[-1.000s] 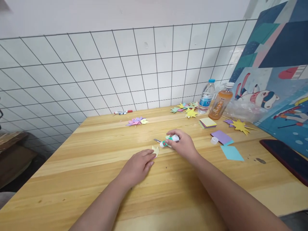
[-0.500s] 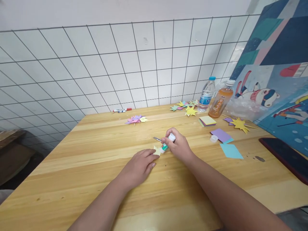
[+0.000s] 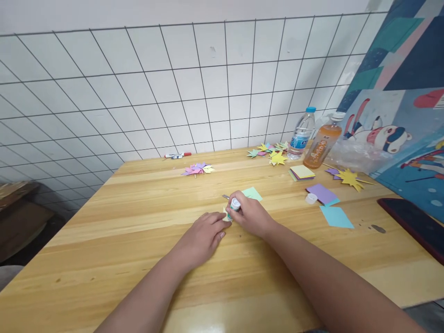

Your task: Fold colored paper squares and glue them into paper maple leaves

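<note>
My left hand (image 3: 204, 239) lies low on the table, its fingers stretched out and the tips pressing the edge of a small pale yellow paper star (image 3: 225, 216). My right hand (image 3: 250, 214) is closed around a glue stick (image 3: 235, 205), held near upright with its lower end down at the star. The fingers and the stick hide part of the star. Just beyond the right fingers a thin metal blade (image 3: 225, 196) shows, its other end hidden. A light green paper sheet (image 3: 253, 194) lies behind the right hand.
Paper stars (image 3: 198, 169) lie in a pile at the back, near markers (image 3: 177, 156). Further right are more stars (image 3: 277, 158), a water bottle (image 3: 301, 134), an orange drink bottle (image 3: 322, 145), square papers (image 3: 336, 216), a clear cap (image 3: 311, 198) and a dark phone (image 3: 412, 226).
My right hand has moved left with the glue stick, which now stands more upright over the star. The light green sheet has come into sight behind it. The left hand stays on the star.
</note>
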The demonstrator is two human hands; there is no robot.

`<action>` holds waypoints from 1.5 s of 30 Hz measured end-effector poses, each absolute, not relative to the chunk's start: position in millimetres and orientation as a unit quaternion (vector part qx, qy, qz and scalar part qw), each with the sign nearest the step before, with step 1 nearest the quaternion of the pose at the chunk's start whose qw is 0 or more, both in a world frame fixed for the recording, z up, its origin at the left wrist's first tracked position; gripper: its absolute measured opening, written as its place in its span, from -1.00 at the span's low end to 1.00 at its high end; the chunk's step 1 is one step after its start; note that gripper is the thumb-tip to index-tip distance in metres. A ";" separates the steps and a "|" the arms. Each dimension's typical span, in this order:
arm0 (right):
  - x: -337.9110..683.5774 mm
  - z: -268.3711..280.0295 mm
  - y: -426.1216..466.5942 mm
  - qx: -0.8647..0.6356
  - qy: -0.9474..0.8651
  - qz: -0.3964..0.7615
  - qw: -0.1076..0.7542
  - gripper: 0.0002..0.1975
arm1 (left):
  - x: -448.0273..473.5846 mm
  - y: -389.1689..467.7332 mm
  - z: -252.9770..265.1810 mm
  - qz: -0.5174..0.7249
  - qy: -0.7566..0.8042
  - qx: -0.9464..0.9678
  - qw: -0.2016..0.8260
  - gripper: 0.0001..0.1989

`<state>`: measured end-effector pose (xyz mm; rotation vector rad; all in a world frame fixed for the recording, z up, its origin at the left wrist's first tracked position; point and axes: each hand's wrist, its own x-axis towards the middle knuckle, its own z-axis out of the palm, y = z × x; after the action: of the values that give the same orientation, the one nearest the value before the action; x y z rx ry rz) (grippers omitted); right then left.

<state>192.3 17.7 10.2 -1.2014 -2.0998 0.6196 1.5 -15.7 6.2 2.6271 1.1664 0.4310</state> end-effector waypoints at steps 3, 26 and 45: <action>190.2 9.5 18.5 -0.458 -0.805 0.227 0.302 -0.87 | 2.4 -15.9 6.7 0.145 0.396 0.899 0.120 -0.70; 190.4 5.6 26.9 -0.478 -0.813 0.153 0.297 -0.82 | 6.8 -18.9 10.8 0.138 0.416 0.891 0.124 -0.73; 190.8 7.6 21.2 -0.468 -0.801 0.171 0.332 -0.86 | 2.2 -12.4 5.4 0.132 0.436 0.882 0.119 -0.67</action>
<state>190.8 21.2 7.6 -1.2240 -2.0933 0.4463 2.2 -12.4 5.4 2.5787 1.2749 0.3858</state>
